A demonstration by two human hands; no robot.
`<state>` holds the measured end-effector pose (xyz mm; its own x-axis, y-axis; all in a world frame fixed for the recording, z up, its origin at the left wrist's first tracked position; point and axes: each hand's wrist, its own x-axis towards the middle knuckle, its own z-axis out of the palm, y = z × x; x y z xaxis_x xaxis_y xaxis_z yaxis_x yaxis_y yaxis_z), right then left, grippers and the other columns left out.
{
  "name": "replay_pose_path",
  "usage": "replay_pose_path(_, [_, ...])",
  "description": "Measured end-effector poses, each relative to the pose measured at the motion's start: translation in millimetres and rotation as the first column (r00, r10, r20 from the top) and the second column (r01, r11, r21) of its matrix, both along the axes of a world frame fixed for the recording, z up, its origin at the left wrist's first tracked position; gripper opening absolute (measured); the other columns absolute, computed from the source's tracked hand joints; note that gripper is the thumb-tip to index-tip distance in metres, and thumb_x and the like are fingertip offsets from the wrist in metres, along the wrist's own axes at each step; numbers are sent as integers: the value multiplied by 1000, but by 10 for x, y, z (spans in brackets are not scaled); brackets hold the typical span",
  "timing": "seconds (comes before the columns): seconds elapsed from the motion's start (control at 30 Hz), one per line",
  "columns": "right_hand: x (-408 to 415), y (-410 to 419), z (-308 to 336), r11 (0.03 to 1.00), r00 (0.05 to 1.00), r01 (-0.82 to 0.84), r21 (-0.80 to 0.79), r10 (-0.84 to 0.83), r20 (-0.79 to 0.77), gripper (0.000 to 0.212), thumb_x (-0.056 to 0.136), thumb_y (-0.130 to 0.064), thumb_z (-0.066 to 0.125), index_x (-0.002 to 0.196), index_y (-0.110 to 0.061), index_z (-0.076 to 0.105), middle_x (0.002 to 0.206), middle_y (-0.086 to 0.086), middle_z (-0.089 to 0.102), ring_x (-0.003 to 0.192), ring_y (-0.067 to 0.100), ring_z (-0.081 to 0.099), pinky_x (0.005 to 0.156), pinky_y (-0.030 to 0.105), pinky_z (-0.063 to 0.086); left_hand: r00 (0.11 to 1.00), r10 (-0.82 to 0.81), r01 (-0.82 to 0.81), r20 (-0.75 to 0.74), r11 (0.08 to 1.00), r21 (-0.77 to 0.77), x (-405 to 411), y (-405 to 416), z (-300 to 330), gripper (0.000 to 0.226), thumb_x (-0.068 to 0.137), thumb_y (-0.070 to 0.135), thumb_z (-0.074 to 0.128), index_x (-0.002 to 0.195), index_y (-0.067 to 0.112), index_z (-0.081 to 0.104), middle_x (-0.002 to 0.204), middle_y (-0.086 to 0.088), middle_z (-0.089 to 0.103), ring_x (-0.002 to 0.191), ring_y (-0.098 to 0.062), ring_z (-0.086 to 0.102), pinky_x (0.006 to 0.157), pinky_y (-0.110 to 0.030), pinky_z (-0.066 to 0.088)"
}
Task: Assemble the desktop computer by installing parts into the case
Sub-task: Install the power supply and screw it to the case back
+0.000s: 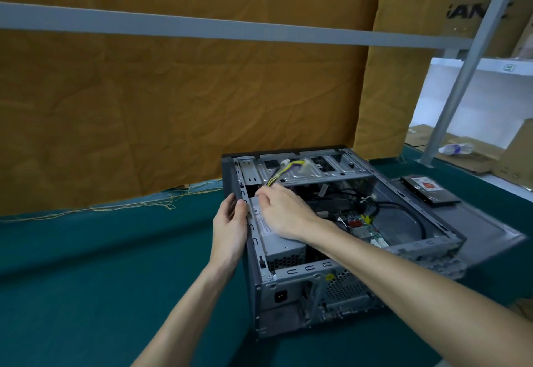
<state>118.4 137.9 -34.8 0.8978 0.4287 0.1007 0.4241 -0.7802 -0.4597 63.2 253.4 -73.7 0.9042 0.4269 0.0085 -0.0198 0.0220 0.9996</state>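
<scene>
Green cloth covers the table (86,251), and a big brown sheet (173,92) hangs behind it. On the cloth sits the open computer case (450,231), lying on its side so we look down into it. Along the left wall of the case, on the near side, lies the gray power box (284,247). Its long side runs from near to far. From its far end, a bunch of yellow and black wires (284,171) climbs up and away toward the far metal rack (305,171). The right hand (284,212) reaches in over the power box, with its fingers curled down at the spot where the wires come out. It seems to be pinching the wires, but the fingertips are hidden, so I cannot be sure. The left hand (230,222) is outside, with its fingers wrapped over the left edge of the case to keep it from sliding. The right hand is the one nearer the wires, which run away from its fingers toward the far side. My guess is the wires go next onto the green board (363,232), to the right of that hand. A flat black drive (429,189) waits on the cloth just beyond the case, to the far right.
</scene>
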Motion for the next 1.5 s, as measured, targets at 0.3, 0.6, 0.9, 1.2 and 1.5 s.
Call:
replay_pose_path(0.3, [63, 4, 35, 975, 968, 173, 139, -142, -209, 41, 100, -52, 46, 100, -14, 62, 104, 4, 68, 93, 27, 62, 74, 37, 43, 1000, -17, 16, -27, 1000, -11, -38, -5, -25, 53, 107, 36, 46, 156, 18, 39, 155, 2, 45, 140, -14, 43, 121, -39, 31])
replay_pose_path(0.6, [119, -14, 58, 982, 938, 186, -23, -185, -294, 76, 98, -69, 31, 160, -27, 25, 146, 7, 54, 126, 26, 57, 85, 38, 42, 1000, -12, 12, -17, 1000, 6, -35, 12, -37, 53, 107, 37, 45, 156, 17, 38, 157, 2, 44, 142, -14, 42, 122, -40, 29])
replay_pose_path(0.9, [286, -133, -25, 965, 930, 208, 162, -144, -337, 45, 102, -62, 43, 82, -21, 44, 71, -5, 43, 60, 15, 40, 59, 33, 30, 1000, -8, 8, -9, 1000, 12, 9, -1, -67, 51, 107, 37, 42, 155, 19, 39, 155, 3, 45, 141, -15, 43, 122, -42, 30])
replay_pose_path(1.2, [175, -96, -95, 983, 971, 184, -2, -182, -154, 38, 102, -60, 28, 82, -30, 41, 82, -2, 60, 71, 18, 56, 58, 34, 36, 1000, -10, 10, -9, 1000, 18, 5, 5, -80, 51, 107, 38, 43, 155, 21, 39, 155, 3, 46, 140, -14, 44, 121, -43, 31])
replay_pose_path(1.5, [154, 2, 1, 996, 997, -51, 71, 54, -48, 43, 108, -35, 39, 69, -16, 44, 74, 3, 56, 66, 22, 49, 63, 38, 39, 994, -89, 74, -67, 979, -190, -54, -54, -57, 54, 105, 45, 46, 157, 38, 32, 156, 13, 42, 135, -10, 48, 118, -36, 35])
